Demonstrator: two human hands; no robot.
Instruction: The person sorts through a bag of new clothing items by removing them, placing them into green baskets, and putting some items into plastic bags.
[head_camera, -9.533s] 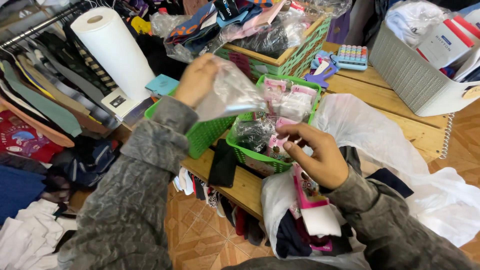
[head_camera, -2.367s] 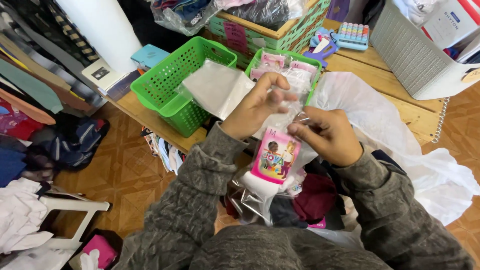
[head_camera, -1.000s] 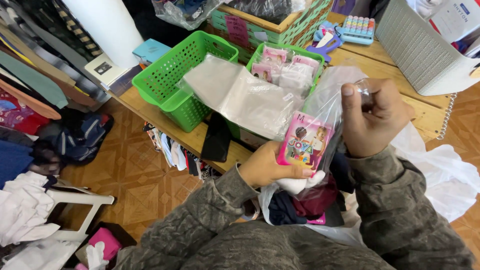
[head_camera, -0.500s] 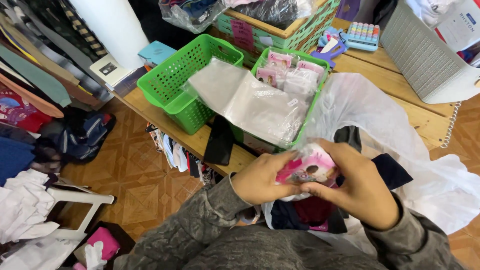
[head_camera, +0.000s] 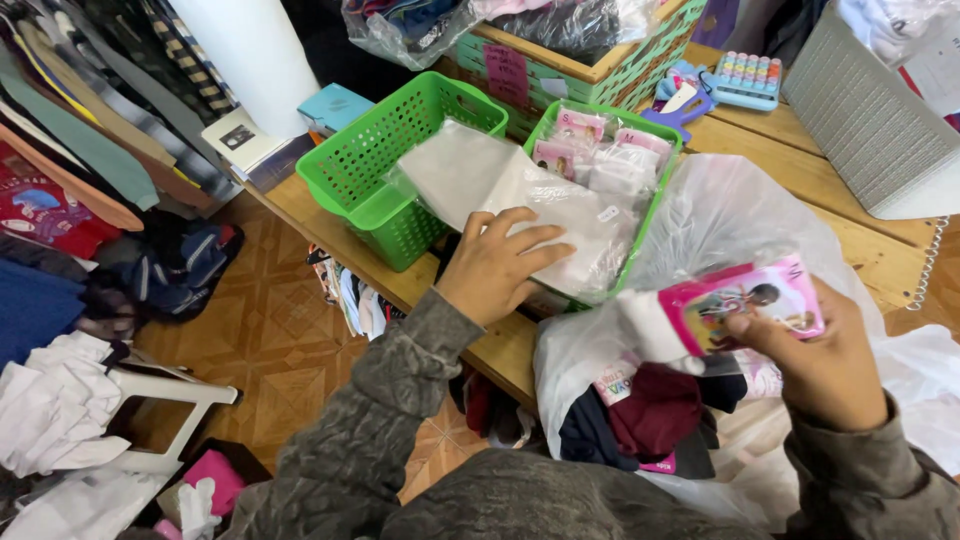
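Note:
My right hand holds a pink-labelled packet of white socks above an open white plastic bag that holds dark and maroon garments. My left hand lies with fingers spread on a stack of clear plastic sleeves draped over two green baskets. The left green basket looks mostly bare. The right green basket holds several pink-labelled sock packets.
A wooden table carries a grey ribbed bin, a pastel calculator and a larger crate of bagged clothes. A white paper roll stands at the back left. Clothes and a white stool lie on the tiled floor.
My hands have parted. The right one carried the sock packet to the right over the white bag, and the left one let go and reached onto the clear sleeves.

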